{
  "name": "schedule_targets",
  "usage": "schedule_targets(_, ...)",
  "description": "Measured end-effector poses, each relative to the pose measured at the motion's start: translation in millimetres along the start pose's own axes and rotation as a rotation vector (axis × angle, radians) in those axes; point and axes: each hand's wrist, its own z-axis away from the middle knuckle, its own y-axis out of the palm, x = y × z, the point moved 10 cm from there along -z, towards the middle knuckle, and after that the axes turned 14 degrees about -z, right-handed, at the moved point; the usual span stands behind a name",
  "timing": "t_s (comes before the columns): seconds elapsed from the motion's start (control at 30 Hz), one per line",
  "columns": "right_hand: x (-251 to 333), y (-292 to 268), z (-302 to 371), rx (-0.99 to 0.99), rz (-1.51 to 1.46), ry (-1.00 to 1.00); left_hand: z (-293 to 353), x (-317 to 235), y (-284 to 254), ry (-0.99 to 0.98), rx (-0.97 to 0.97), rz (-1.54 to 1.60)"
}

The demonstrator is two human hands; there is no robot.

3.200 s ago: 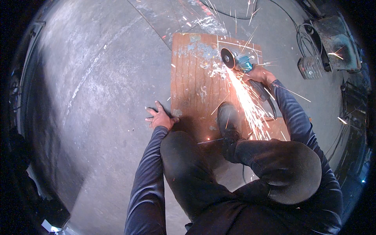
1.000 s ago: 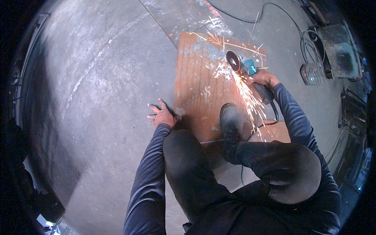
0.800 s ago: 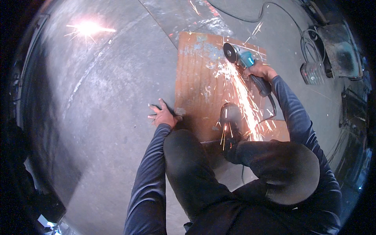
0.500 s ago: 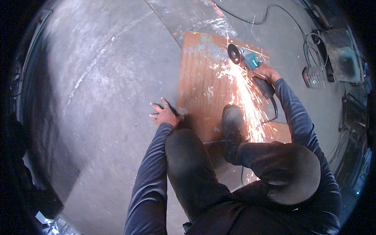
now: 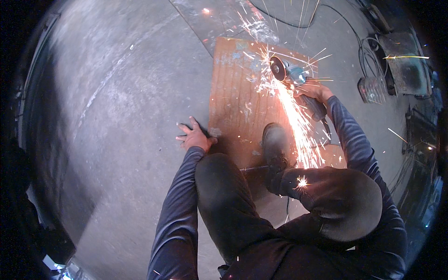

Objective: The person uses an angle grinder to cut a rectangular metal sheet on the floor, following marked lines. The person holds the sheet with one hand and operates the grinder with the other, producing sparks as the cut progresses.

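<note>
In my right hand (image 5: 313,89) is an angle grinder (image 5: 297,73) with a teal head and dark body, gripped round its body. Its cutting disc (image 5: 278,68) stands near the far part of a worn wooden board (image 5: 235,98) on the floor. A bright stream of sparks (image 5: 298,126) runs from the disc toward me, past my shoe. What the disc touches is hidden by sparks and glare. My left hand (image 5: 194,138) rests on the floor beside the board's left edge, fingers spread, holding nothing. My shoe (image 5: 275,140) presses on the board.
A dark cable (image 5: 298,24) curves over the floor at the far side. Coiled cable (image 5: 371,58) lies at the right, beside a boxy metal machine (image 5: 405,65) and a pale ribbed object (image 5: 372,90). Grey concrete floor (image 5: 126,116) spreads to the left.
The sparks have grown brighter and now also fly outward round the disc and to the far side. One spark burst shows at my right leg. Both hands stay nearly in place.
</note>
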Motion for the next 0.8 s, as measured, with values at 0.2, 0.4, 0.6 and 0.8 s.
schedule_targets(0.2, 22, 14, 13, -0.118, 0.427, 0.205, -1, 2, 1, -0.006, 0.001, 0.001)
schedule_targets(0.4, 37, 26, 18, -0.055, 0.340, 0.136, -2, 8, 5, -0.012, 0.034, 0.000)
schedule_targets(0.6, 22, 8, 5, -0.195, 0.389, 0.251, -2, 3, 4, -0.009, 0.026, -0.002)
schedule_targets(0.8, 23, 13, -2, -0.090, 0.319, 0.129, -3, 7, 7, -0.003, 0.031, -0.012)
